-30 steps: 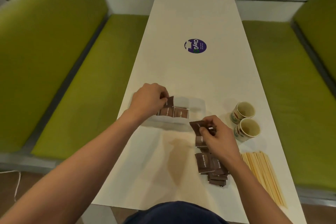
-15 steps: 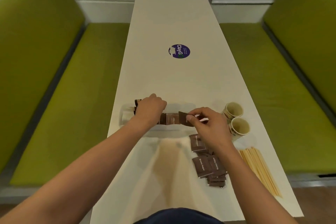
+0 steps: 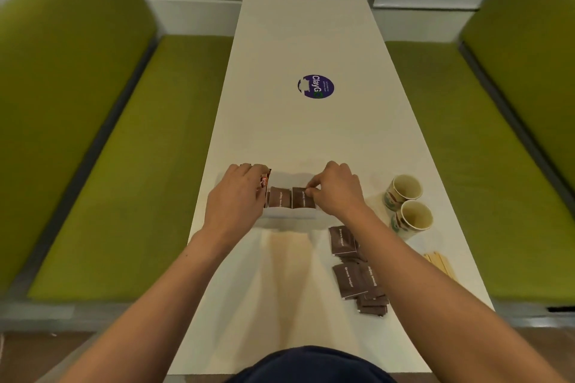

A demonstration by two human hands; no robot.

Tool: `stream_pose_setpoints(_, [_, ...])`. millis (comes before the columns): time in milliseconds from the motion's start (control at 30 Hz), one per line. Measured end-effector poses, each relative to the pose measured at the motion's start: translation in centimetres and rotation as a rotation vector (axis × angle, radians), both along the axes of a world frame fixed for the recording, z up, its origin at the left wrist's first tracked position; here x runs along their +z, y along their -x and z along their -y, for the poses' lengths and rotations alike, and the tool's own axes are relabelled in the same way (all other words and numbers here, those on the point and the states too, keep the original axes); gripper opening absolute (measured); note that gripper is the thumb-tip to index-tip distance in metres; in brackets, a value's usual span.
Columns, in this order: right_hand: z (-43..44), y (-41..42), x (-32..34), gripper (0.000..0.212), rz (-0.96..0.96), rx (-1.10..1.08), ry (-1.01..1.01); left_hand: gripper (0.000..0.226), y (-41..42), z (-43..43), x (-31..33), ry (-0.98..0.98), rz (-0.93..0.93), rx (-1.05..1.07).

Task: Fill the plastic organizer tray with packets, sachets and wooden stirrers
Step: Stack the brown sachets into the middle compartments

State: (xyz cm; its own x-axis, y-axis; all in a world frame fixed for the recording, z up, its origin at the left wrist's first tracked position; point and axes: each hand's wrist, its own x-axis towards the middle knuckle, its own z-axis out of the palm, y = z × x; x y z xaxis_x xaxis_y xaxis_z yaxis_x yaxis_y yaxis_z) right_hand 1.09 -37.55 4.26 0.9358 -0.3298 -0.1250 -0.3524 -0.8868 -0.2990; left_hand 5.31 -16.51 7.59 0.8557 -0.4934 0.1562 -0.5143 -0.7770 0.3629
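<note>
The clear tray (image 3: 289,215) sits on the white bench (image 3: 298,134), across its near half. The left grip (image 3: 238,196) curls over upright packets (image 3: 265,180) at the tray's left end. The right grip (image 3: 337,193) pinches a brown packet (image 3: 302,200) standing in the tray, beside another. Loose sachets (image 3: 351,278) lie under the right forearm, with stirrers (image 3: 441,264) and two cups (image 3: 415,216) farther right.

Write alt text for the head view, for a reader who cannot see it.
A right hand pinches a brown sachet standing in a clear tray on a table; the left hand rests on sachets at the tray's left end. Loose sachets, two cups and stirrers lie to the right.
</note>
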Motion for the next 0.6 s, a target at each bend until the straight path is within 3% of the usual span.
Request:
stream_pose_setpoints(133, [-0.1, 0.7, -0.7, 0.028, 0.053, 0.003, 0.058, 0.036, 0.9, 0.0, -0.1, -0.005, -0.011, 0.005])
stream_pose_setpoints(300, [1.0, 4.2, 0.4, 0.019, 0.270, -0.083, -0.175, 0.021, 3.4, 1.3, -1.0, 0.001, -0.033, -0.084])
stream_pose_setpoints(400, [1.9, 7.7, 0.9, 0.013, 0.367, -0.182, -0.274, 0.024, 5.5, 2.8, -2.1, -0.007, -0.147, -0.145])
stream_pose_setpoints(600, [3.2, 14.0, -1.6, 0.024, 0.216, -0.232, -0.250, 0.038, 9.4, 7.0, -4.8, -0.023, -0.333, -0.286])
